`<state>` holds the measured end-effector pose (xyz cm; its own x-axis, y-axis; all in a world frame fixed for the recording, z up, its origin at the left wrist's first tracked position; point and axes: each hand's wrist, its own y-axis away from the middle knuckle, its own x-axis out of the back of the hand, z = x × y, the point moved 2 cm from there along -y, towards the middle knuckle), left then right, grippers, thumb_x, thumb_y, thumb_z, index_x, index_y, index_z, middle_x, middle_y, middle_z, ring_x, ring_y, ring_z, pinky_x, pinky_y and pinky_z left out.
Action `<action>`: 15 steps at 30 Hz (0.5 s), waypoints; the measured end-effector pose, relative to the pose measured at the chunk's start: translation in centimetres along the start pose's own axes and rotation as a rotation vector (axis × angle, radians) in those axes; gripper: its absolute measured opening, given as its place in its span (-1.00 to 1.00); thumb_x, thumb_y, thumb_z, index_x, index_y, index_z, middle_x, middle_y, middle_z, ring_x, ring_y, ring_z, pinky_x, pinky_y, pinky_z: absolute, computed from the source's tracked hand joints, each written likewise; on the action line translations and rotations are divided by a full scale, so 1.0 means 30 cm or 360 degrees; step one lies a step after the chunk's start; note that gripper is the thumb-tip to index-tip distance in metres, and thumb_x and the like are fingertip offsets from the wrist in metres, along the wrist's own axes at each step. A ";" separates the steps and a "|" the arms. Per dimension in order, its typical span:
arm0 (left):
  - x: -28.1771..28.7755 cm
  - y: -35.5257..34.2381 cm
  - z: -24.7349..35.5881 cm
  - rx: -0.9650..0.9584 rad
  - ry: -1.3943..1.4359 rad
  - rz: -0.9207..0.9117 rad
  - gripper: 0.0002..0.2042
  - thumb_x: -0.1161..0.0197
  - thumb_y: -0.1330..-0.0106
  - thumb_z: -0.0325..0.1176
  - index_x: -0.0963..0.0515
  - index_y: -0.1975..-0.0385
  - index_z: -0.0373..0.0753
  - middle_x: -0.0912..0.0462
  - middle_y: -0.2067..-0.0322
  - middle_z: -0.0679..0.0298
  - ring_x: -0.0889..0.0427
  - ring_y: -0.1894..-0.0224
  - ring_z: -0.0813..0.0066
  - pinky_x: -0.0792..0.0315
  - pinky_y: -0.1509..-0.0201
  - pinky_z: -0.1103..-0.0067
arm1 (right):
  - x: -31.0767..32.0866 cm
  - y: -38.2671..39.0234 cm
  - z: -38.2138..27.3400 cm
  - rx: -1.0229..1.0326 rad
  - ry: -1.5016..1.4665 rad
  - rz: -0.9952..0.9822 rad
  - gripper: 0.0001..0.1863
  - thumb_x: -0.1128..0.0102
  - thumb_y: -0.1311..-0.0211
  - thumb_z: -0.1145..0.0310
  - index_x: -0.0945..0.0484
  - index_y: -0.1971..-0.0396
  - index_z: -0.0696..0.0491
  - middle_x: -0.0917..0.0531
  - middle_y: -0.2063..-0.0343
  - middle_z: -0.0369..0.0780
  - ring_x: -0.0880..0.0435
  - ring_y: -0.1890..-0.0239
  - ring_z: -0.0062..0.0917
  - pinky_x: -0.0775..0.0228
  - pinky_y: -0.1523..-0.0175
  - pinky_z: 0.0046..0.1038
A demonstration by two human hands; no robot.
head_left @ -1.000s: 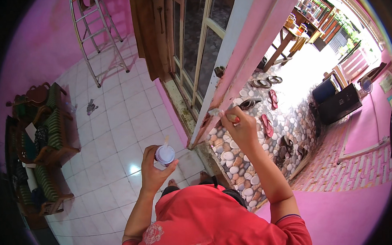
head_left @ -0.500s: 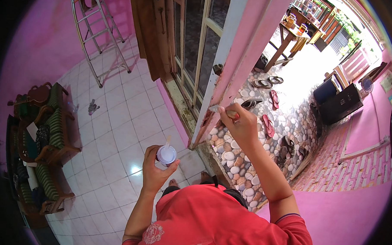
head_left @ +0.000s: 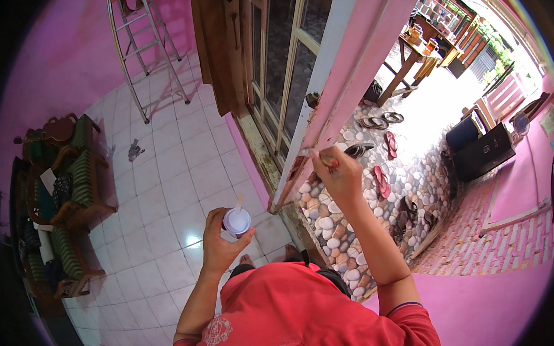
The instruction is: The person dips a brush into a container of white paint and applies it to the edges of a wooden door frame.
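Observation:
My left hand point(head_left: 216, 247) is wrapped round a small round cup point(head_left: 227, 227) of whitish paint point(head_left: 239, 218). A thin pale stick point(head_left: 240, 201) stands up out of it. Further up and to the right, my right hand point(head_left: 343, 186) grips a paintbrush point(head_left: 330, 161) by its handle, which has a red spot near the end. Its pale bristles are at the white and pink door frame point(head_left: 323, 123); whether they press on it I cannot tell. Chipped, reddish-brown patches show on the frame beside the brush.
A glazed wooden door leaf point(head_left: 287, 69) stands left of the frame. A stepladder point(head_left: 141, 46) and a green striped wooden sofa point(head_left: 78, 187) are on the tiled floor point(head_left: 160, 193). Sandals point(head_left: 381, 181) lie on the pebbled floor outside, past a raised threshold point(head_left: 308, 232). A table point(head_left: 409, 58) stands beyond.
The whole surroundings have shifted slightly to the right in view. My right hand and the brush stay by nearly the same part of the frame. The cup is still in my left hand.

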<state>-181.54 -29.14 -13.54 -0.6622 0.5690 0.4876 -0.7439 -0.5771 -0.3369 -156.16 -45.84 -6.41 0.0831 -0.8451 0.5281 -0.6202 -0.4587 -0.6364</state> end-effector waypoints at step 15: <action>-0.020 -0.010 0.034 0.0049 0.0101 0.0000 -0.48 -0.62 0.03 -0.38 -0.54 0.05 -0.35 -0.55 0.07 0.13 -0.60 0.07 0.23 -0.52 0.00 0.42 | 0.018 -0.011 0.001 -0.0005 -0.0026 -0.0037 -0.78 -0.44 -0.28 0.35 -0.54 0.40 0.10 -0.52 0.67 -0.22 -0.50 0.67 -0.36 -0.37 0.49 -0.46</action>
<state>-180.83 -29.91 -12.92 -0.6674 0.6044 0.4351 -0.7413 -0.5945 -0.3113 -155.88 -46.14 -5.93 0.1100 -0.8388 0.5333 -0.6206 -0.4771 -0.6223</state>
